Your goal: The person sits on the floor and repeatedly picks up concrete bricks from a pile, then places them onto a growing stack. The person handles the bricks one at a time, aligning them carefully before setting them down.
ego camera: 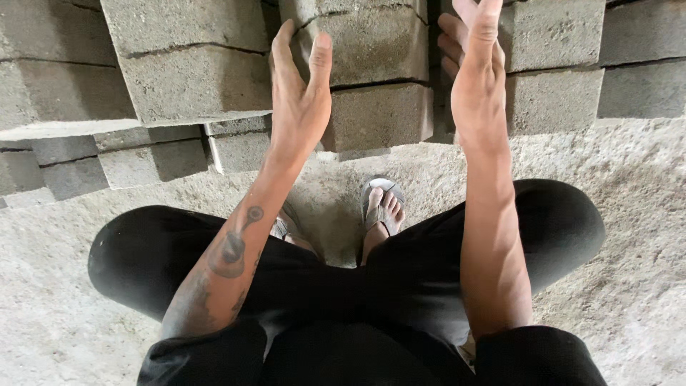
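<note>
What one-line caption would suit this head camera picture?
Both open hands, left hand and right hand, reach toward a stacked grey concrete block above sandalled feet.

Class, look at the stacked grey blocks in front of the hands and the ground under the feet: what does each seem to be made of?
Blocks: probably cast concrete, grey, matt, coarse and pitted, with chipped edges. Ground: looks like rough, dusty cement or packed sandy earth, pale and grainy; which one is unclear.

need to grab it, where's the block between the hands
In the head view, the grey concrete block sits top centre in the stack, between the left hand and right hand.
</note>
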